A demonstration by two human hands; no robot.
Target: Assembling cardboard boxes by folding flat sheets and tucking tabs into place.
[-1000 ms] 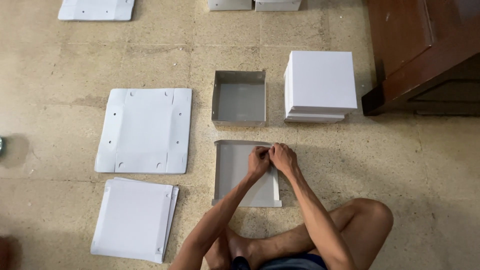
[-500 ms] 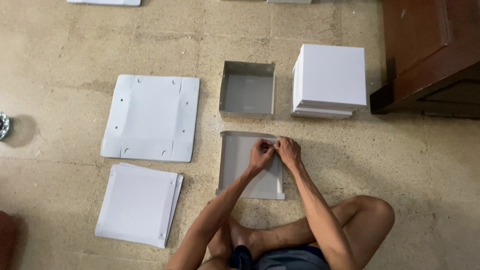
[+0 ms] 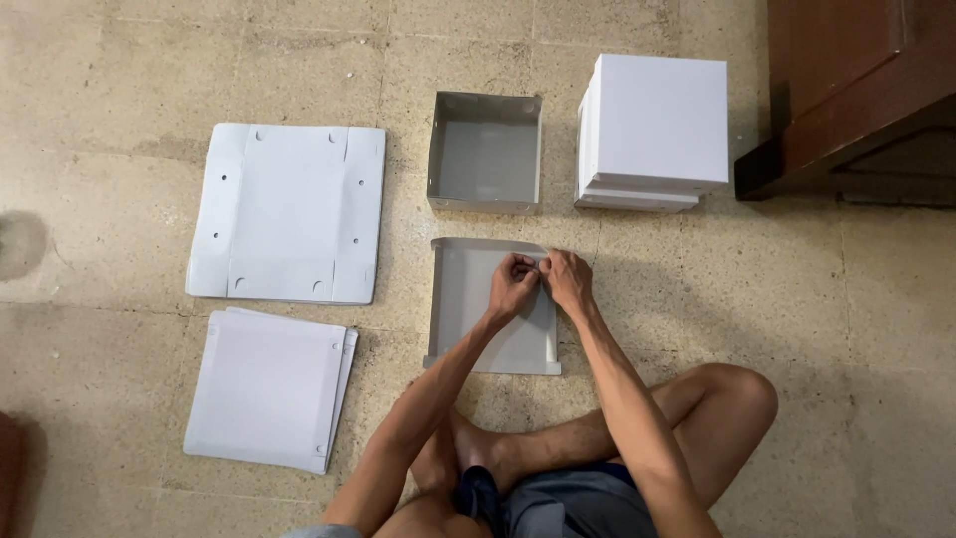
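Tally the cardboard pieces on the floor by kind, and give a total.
Finished open box, not held: 1
Half-folded box under the left hand and right hand: 1
Flat unfolded sheets or piles: 2 (punched sheet, lower pile)
Stack of closed white boxes: 1
Total: 5 groups; pieces within the piles cannot be counted.

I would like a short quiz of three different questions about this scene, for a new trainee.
1. True or false: both hands touch the half-folded grey box.
2. Which corner of that box do the left hand and right hand pinch: A far right, B near left, C near right?
3. What lies directly beyond it on the floor?

Key: 1 true. 2 A. 3 the finished open grey box, with the white stack to its right.
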